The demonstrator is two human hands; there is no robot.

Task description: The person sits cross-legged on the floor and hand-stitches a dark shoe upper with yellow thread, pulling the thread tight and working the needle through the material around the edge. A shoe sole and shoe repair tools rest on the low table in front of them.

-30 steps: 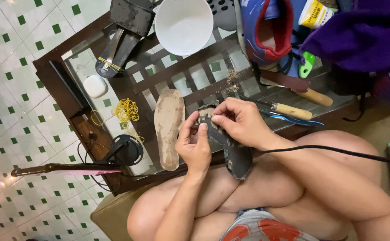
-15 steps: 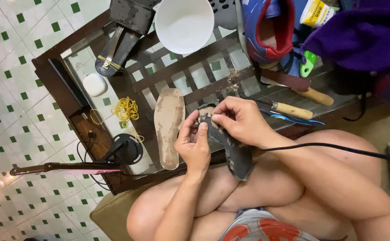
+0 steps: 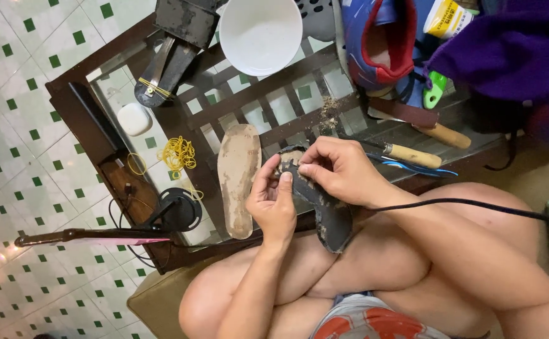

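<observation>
Seated person, knees up against a low dark slatted bench on a green-and-white tiled floor. Both hands work on a dark worn shoe sole held over the lap, its far end at the bench edge, its near end resting on the thigh.

Left hand: clenched on the sole's edge from below, thumb up against the near face. Right hand: fingers pinched on the sole's top end, picking or peeling at the crusty layer there. Whether it also holds a small tool I cannot tell; the fingers cover that spot.

Just beside the left hand, a tan insole lies flat on the bench. Yellow rubber bands further left, white bowl at the far side, a wooden-handled knife just beyond the right hand, and a red-and-blue shoe near the bowl. A black cable runs across the right forearm.

Risks, as judgement: the pinch grip is small, so a hard pull could slip and jerk the knuckles toward the knife close by. The sole is only braced by the left hand and thigh; if it twists, it may drop off the lap. The cable over the arm could snag on a wide move and drag something.
</observation>
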